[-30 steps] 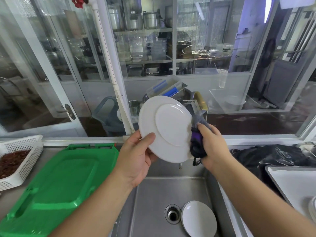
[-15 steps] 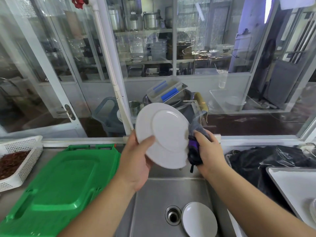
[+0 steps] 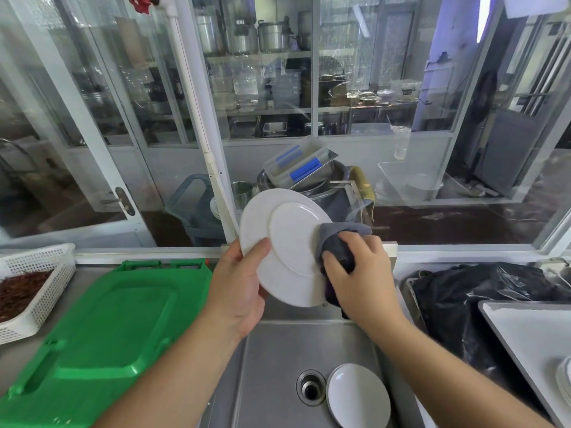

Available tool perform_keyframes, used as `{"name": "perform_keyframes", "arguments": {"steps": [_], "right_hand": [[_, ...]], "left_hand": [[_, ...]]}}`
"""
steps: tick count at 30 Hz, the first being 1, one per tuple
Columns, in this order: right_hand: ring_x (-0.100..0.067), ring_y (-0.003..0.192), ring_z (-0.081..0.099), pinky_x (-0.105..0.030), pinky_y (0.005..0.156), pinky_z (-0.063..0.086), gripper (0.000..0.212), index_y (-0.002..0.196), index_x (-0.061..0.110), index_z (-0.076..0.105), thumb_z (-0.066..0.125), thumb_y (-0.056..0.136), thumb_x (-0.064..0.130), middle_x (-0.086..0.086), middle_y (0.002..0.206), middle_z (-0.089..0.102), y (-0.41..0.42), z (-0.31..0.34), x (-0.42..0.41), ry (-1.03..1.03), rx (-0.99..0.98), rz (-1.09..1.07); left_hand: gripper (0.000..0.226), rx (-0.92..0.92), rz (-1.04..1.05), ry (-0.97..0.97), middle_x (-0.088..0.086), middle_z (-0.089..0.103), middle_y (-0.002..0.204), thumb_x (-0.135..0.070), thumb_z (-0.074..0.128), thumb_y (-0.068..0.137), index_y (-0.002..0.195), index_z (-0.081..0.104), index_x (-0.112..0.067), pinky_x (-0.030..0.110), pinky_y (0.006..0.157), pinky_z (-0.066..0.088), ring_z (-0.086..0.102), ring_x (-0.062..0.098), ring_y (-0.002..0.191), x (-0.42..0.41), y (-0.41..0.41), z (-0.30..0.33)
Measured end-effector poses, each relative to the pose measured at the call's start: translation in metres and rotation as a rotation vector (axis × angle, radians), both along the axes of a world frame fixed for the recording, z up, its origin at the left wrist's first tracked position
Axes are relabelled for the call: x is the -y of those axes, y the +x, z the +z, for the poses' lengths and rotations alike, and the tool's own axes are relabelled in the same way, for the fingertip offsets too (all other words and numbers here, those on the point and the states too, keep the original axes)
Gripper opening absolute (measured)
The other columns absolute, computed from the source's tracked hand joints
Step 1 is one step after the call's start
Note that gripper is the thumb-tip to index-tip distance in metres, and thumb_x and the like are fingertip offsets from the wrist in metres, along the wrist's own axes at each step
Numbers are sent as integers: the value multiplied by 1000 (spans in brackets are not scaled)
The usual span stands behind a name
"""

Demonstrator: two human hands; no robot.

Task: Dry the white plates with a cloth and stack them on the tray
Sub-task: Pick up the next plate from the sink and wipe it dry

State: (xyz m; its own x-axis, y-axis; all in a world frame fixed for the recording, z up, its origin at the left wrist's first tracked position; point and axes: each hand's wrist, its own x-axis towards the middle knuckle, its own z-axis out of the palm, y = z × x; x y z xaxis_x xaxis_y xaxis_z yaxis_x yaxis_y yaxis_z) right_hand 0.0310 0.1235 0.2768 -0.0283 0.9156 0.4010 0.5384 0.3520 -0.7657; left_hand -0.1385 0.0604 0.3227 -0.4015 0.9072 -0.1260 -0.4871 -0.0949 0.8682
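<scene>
a second round white plate (image 3: 358, 395) lies flat in the stainless steel sink (image 3: 272, 359), just beside the drain. above the sink, the left hand (image 3: 238, 285) grips the rim of a round white ceramic plate (image 3: 285, 245), held tilted, thumb on its face. the right hand (image 3: 360, 273) clutches a bunched grey cloth (image 3: 338, 242) against the plate's right edge. a white tray (image 3: 525, 332) sits on the counter at right, a green plastic lid (image 3: 102, 335) at left

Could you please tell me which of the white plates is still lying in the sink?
The small plate beside the drain; the other plate is held up in both hands.
</scene>
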Motion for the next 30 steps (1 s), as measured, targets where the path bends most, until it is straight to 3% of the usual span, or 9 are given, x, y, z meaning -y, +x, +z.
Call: {"name": "perform_keyframes", "arguments": {"steps": [6,10,13,16,19,24,28,30], "right_hand": [[-28,101,58,-41,89,51,32,118,25,72,65,88,34,6,112,60,-14,24,24,195,128,349],[-32,100,62,-48,90,53,29,116,16,74,75,87,15,-3,112,65,-14,42,1,291,126,326],[-33,104,63,-42,85,54,33,124,23,72,73,91,21,-1,122,65,-13,50,-11,286,151,236],[-30,100,66,-32,72,45,33,127,28,70,69,95,30,-1,124,66,-12,47,-22,246,216,61],[-28,100,64,-31,75,40,34,129,30,68,67,95,36,-1,125,66,-9,40,-21,129,191,-17],[-19,94,59,-29,74,39,30,119,33,69,67,90,38,3,113,66,-9,18,5,29,184,65],[-3,92,52,-8,71,40,27,106,36,69,59,82,45,14,103,64,-10,9,25,59,121,229],[-4,94,56,-10,77,41,29,108,30,72,62,83,41,14,103,63,-9,14,27,112,94,282]], "left_hand": [[26,-38,-60,11,14,78,114,-12,61,100,123,73,-15,36,79,63,74,26,100,0,8,-10],[26,-70,-112,29,16,78,113,-10,61,100,124,71,-13,34,76,63,75,26,98,7,7,-16],[22,-73,-101,64,12,79,109,-5,58,100,116,71,-14,33,76,63,75,23,96,11,9,-14],[23,-79,-35,111,7,80,106,-2,58,99,110,73,-16,34,81,61,74,20,97,13,7,-7],[22,-77,29,133,3,80,108,-3,60,99,110,73,-17,38,91,58,73,19,102,13,4,-2],[24,-60,78,139,-2,81,104,-1,57,101,112,71,-18,39,92,57,75,13,97,11,0,1],[24,-87,67,119,1,81,106,-3,56,102,113,70,-19,40,92,59,74,19,101,12,-4,2],[25,-122,46,118,3,80,109,-2,56,102,112,71,-19,41,92,59,73,22,105,13,-2,2]]}}
